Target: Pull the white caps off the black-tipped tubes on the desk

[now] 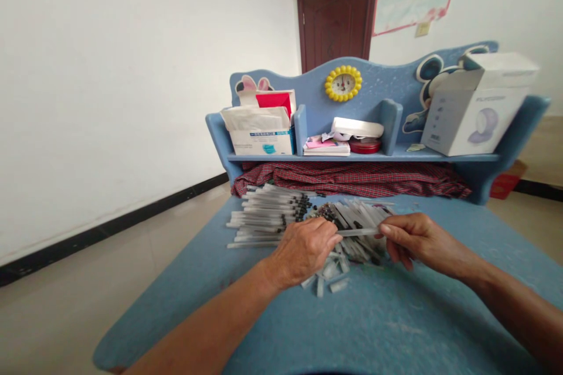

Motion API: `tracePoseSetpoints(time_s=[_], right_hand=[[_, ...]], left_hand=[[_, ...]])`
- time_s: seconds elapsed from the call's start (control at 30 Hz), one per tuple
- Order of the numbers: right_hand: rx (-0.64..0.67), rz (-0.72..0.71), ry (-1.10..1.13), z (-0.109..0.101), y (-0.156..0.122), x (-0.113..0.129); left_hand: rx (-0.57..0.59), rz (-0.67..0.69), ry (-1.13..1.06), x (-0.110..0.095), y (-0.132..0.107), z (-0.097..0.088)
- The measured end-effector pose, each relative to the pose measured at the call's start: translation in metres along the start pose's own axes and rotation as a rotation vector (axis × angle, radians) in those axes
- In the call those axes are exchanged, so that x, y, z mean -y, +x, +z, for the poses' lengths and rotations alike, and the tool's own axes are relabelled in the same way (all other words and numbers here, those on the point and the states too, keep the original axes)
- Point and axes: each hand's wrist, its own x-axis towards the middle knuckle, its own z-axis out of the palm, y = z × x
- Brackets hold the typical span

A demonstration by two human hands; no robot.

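Observation:
Between my two hands a translucent pen barrel (359, 232) lies nearly level, just above the blue desk. My left hand (305, 246) is closed round its left end, fingers curled and partly hiding it. The thumb and forefinger of my right hand (407, 237) pinch the right end. To the left is a stack of frosted pens (259, 214) with black tips pointing right. Behind and under the held barrel lies a heap of more barrels and thin parts (358, 214). Short clear pen caps (329, 272) are scattered just in front of my left hand.
The blue desk (396, 328) has a raised shelf along its back. On it stand a mask box (264, 140), a red round tin (365, 146), and a white carton (477, 108). A plaid cloth (352, 179) is tucked beneath the shelf. A yellow clock (343, 83) is on the backboard.

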Motion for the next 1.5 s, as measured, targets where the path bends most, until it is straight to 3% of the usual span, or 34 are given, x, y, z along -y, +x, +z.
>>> tracePoseSetpoints(time_s=[0.1,0.3,0.43,0.6,0.8,1.2,1.5], right_hand=[[0.067,0.007,0.022,-0.0041,-0.0001,0.0003],[0.037,0.07,0.036,-0.0088,-0.0006,-0.0008],[0.081,0.058,0.07,-0.0092,-0.003,0.0014],[0.034,0.023,0.073,-0.0075,-0.0037,0.0064],[0.057,-0.013,-0.067,-0.0081,-0.0033,0.0031],[0.014,0.048,0.101,-0.0046,0.0003,0.0029],[0.012,0.02,0.008,-0.0049,-0.0001,0.0001]], left_hand=[[0.01,0.022,0.003,-0.0002,-0.0001,-0.0003],[0.026,0.032,-0.001,0.0004,-0.0003,-0.0009],[0.05,0.062,-0.1,0.0021,0.0005,-0.0012],[0.097,0.043,-0.229,0.0063,0.0013,-0.0018],[0.085,0.038,-0.188,0.0078,0.0012,-0.0013],[0.085,0.036,-0.189,0.0084,0.0005,0.0036],[0.068,0.03,-0.213,0.0064,0.001,0.0025]])
